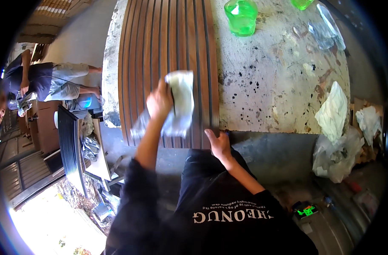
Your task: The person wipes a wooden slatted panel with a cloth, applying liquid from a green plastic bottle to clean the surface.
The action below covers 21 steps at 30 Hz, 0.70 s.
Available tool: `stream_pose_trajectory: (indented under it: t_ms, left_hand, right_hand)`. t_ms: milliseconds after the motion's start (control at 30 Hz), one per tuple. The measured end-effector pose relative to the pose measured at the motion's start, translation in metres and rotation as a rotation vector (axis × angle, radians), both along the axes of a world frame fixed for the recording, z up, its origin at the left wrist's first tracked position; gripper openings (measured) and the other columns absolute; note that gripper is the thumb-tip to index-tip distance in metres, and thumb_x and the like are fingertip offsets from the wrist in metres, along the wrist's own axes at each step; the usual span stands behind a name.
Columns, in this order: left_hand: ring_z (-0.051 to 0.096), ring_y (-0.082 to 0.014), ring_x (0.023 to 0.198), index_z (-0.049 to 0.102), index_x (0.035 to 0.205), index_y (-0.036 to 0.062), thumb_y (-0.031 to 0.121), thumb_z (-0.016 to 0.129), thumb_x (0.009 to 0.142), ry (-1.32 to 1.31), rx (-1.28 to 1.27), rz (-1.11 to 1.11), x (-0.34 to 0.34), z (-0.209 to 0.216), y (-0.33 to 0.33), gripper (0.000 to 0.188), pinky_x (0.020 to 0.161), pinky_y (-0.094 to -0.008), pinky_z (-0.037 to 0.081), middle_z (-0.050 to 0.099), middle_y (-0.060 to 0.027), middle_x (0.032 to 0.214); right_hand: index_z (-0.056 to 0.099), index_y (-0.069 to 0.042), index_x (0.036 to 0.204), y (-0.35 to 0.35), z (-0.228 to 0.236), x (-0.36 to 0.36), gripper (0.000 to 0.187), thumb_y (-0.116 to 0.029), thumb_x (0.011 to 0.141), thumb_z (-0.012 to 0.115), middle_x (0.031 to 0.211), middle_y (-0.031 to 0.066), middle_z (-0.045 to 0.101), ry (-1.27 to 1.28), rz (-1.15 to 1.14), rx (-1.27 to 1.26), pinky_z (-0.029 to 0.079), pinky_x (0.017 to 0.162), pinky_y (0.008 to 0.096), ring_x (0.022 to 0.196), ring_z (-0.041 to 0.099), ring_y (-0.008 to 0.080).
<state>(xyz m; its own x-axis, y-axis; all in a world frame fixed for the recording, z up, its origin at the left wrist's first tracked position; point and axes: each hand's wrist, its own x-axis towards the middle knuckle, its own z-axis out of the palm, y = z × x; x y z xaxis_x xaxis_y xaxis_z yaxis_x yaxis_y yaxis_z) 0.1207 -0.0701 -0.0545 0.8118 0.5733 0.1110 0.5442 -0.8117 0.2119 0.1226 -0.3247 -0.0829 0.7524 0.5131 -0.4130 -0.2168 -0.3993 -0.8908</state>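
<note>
A brown panel with dark grooves between its wooden slats [136, 51] lies lengthwise on the worktable. Over its near part, my left hand [159, 102] is closed on a whitish rag [183, 102], which rests on or just above the slats. Motion blurs the rag, and whether it is cloth or thin plastic is hard to tell. My right hand [219, 144] grips the panel's near right corner, thumb on top and the other fingers partly hidden below the edge.
The paint-spotted worktable [270, 89] carries a green-tinted jug [241, 18] and clear plastic film [325, 32]. White cloth [332, 111] hangs over its near right corner above a clear plastic bag [336, 155]. Another person [54, 80] stands at the left, near a dark ribbed panel [71, 146].
</note>
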Motion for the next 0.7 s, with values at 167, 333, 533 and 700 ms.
stream_pose_trajectory:
  t_ms: [167, 333, 533, 700]
  left_hand:
    - [0.063, -0.0425, 0.072, 0.045, 0.099, 0.0085, 0.027, 0.041, 0.095, -0.223, 0.096, 0.104, 0.077, 0.000, 0.056, 0.019, 0.062, -0.0530, 0.049, 0.066, -0.0221, 0.079]
    - [0.061, -0.0313, 0.060, 0.056, 0.089, 0.0086, 0.016, 0.055, 0.082, -0.146, 0.247, -0.043, -0.017, -0.014, -0.018, 0.010, 0.055, -0.0446, 0.048, 0.060, -0.0131, 0.066]
    - [0.060, -0.0302, 0.055, 0.055, 0.091, 0.0063, 0.013, 0.057, 0.082, -0.041, 0.011, -0.154, -0.171, 0.004, -0.097, 0.012, 0.051, -0.0426, 0.049, 0.059, -0.0130, 0.064]
    - [0.064, -0.0406, 0.069, 0.054, 0.100, 0.0129, 0.025, 0.053, 0.085, 0.251, -0.288, 0.371, -0.299, 0.000, -0.152, 0.019, 0.060, -0.0510, 0.050, 0.065, -0.0208, 0.073]
  right_hand:
    - [0.064, 0.004, 0.080, 0.005, -0.001, -0.005, 0.052, -0.047, 0.089, 0.058, 0.073, 0.0243, 0.063, -0.115, -0.035, 0.062, 0.047, 0.063, 0.0416, 0.075, 0.064, 0.0398]
    - [0.059, 0.005, 0.065, 0.002, 0.003, 0.000, 0.058, -0.048, 0.088, 0.059, 0.058, 0.0252, 0.056, -0.102, -0.103, 0.057, 0.045, 0.058, 0.0418, 0.061, 0.063, 0.0384]
    - [0.066, 0.003, 0.089, 0.007, -0.001, 0.005, 0.050, -0.046, 0.088, 0.058, 0.078, 0.0246, 0.065, -0.026, -0.027, -0.014, 0.048, 0.070, 0.0411, 0.081, 0.065, 0.0383]
    - [0.067, 0.003, 0.095, 0.011, -0.003, 0.002, 0.052, -0.048, 0.087, 0.058, 0.088, 0.0262, 0.066, -0.009, -0.009, 0.021, 0.049, 0.078, 0.0402, 0.092, 0.064, 0.0380]
